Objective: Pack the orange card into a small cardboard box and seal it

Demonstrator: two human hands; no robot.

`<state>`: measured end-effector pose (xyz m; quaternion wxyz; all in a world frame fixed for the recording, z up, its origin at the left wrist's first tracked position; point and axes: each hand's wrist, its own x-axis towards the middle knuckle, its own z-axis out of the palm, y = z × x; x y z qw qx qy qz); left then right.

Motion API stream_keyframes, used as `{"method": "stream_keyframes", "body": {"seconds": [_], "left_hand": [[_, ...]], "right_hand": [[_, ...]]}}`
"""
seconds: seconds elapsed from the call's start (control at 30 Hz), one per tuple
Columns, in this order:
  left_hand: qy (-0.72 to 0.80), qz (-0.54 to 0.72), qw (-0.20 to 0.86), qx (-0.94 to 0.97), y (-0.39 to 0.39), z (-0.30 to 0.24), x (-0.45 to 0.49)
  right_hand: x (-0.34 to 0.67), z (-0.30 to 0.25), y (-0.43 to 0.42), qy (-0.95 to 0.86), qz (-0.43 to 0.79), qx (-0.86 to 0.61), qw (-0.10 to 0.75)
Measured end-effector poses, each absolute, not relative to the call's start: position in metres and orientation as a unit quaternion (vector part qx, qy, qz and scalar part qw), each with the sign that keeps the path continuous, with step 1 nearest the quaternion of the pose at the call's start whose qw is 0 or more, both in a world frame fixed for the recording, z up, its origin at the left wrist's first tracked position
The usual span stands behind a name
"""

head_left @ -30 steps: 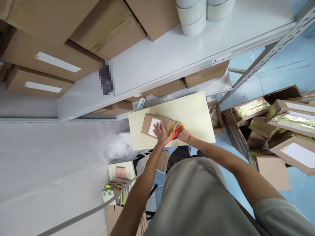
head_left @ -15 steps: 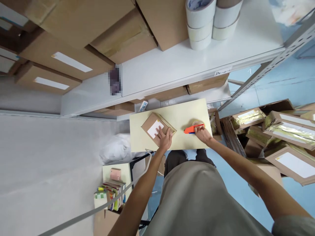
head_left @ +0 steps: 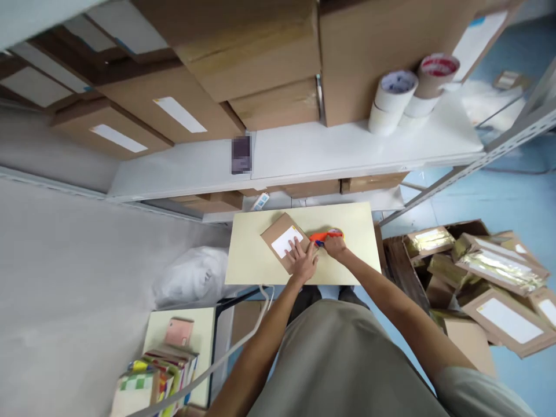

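A small cardboard box (head_left: 278,234) with a white label lies on the pale yellow table (head_left: 252,260). My left hand (head_left: 303,262) rests flat on the box's near corner, fingers spread. My right hand (head_left: 335,247) grips an orange tape dispenser (head_left: 323,236) with a roll of tape, its nose right against the box's right edge.
A white shelf (head_left: 304,156) behind the table carries large cardboard boxes (head_left: 243,52) and tape rolls (head_left: 393,101). Taped and labelled parcels (head_left: 486,272) are heaped on the blue floor at right. A white bag (head_left: 191,278) and a side table with books (head_left: 160,365) sit at left.
My right hand carried the dispenser out to the table's right side, then back against the box. The box turned slightly under my left hand. My view tilted upward along the shelves.
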<state>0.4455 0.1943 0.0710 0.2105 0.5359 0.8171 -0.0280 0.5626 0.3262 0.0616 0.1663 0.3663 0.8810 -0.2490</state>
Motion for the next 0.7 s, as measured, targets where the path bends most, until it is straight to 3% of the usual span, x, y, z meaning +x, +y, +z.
{"method": "stream_keyframes", "body": {"seconds": [0.13, 0.37, 0.47, 0.57, 0.7], "left_hand": [[0.804, -0.007, 0.213, 0.555, 0.192, 0.075, 0.444], [0.784, 0.053, 0.273, 0.555, 0.188, 0.083, 0.425], [0.775, 0.070, 0.348, 0.524, 0.197, 0.091, 0.413], [0.747, 0.164, 0.391, 0.513, 0.221, 0.117, 0.403], [0.638, 0.383, 0.263, 0.614, 0.277, 0.185, 0.387]], "right_hand": [[0.541, 0.089, 0.320, 0.858, -0.227, 0.402, 0.224], [0.542, 0.138, 0.307, 0.836, -0.172, 0.484, 0.192], [0.555, 0.156, 0.306, 0.823, -0.171, 0.527, 0.128], [0.558, 0.186, 0.316, 0.803, -0.172, 0.570, 0.031], [0.538, 0.248, 0.354, 0.802, -0.127, 0.580, -0.067]]}}
